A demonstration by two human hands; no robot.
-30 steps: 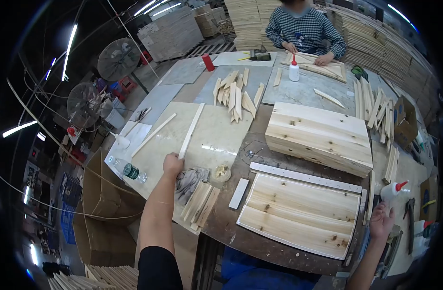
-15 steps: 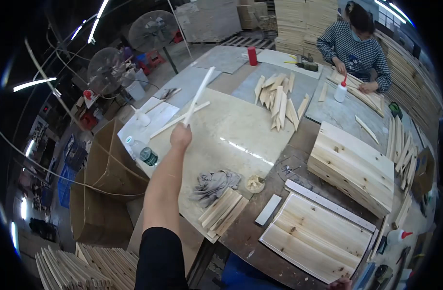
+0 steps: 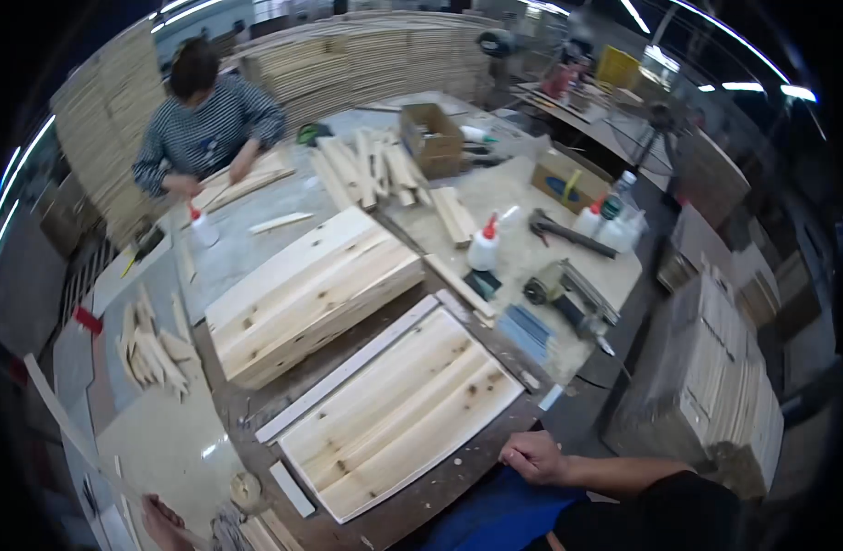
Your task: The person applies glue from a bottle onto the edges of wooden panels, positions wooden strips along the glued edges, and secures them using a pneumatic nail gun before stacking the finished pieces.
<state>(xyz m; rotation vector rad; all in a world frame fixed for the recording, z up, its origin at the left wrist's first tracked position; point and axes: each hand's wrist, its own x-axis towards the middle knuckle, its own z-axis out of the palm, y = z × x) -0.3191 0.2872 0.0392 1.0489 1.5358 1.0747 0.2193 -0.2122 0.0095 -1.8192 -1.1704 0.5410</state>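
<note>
At the lower left, my left hand (image 3: 166, 525) is closed round a long, pale wooden strip (image 3: 65, 421), which slants up to the left. My right hand (image 3: 534, 456) is curled into a fist by the near table edge, with nothing showing in it. Between my hands lies a flat knotty wooden panel (image 3: 398, 413). A long narrow strip (image 3: 348, 367) runs along its far side, and a short white strip (image 3: 292, 489) lies left of it. Behind the panel is a wooden box (image 3: 316, 289).
Across the table a person (image 3: 208, 129) handles wood strips beside a red-tipped glue bottle (image 3: 202, 227). Another glue bottle (image 3: 484, 246), a hammer (image 3: 573, 231) and a nail gun (image 3: 573, 298) lie to the right. A round tub (image 3: 246, 491) stands near my left hand.
My view has swung right, showing the tools and stacked boards on that side. My left hand still holds the wooden strip. My right hand, barely visible before, now shows as a fist.
</note>
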